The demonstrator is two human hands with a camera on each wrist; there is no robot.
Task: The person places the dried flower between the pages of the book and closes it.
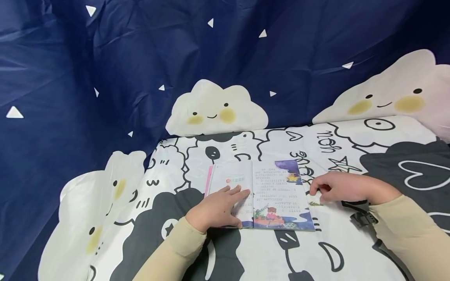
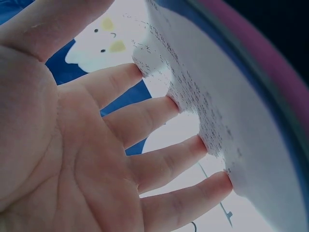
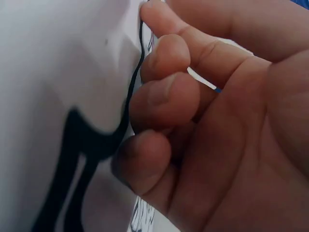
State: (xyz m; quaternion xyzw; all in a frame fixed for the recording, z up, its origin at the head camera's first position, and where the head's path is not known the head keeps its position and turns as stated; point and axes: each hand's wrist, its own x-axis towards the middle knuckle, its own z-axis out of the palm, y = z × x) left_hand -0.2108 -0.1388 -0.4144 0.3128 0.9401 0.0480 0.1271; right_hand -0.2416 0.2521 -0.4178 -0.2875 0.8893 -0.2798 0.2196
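Observation:
An open picture book (image 1: 277, 195) lies on the printed bedding, showing text and coloured drawings on its right page. My left hand (image 1: 219, 207) rests on the left page with its fingers spread. In the left wrist view, the fingertips of the left hand (image 2: 111, 145) touch the printed paper. Just beyond the book's right edge is my right hand (image 1: 337, 187), its fingers loosely curled. Close up, the right hand (image 3: 203, 111) rests against the white printed cloth, with nothing visible in its grasp. A small green leaf-like patch (image 1: 315, 203) shows below its fingers; its kind is unclear.
Black-and-white cartoon bedding (image 1: 260, 253) spreads under the book. Cloud-shaped cushions with smiling faces stand at the left (image 1: 95, 218), back (image 1: 218, 111) and right (image 1: 393, 93). Behind them hangs a dark blue cloth (image 1: 133, 50) with white triangles. A black strap device (image 1: 363, 218) sits at the right wrist.

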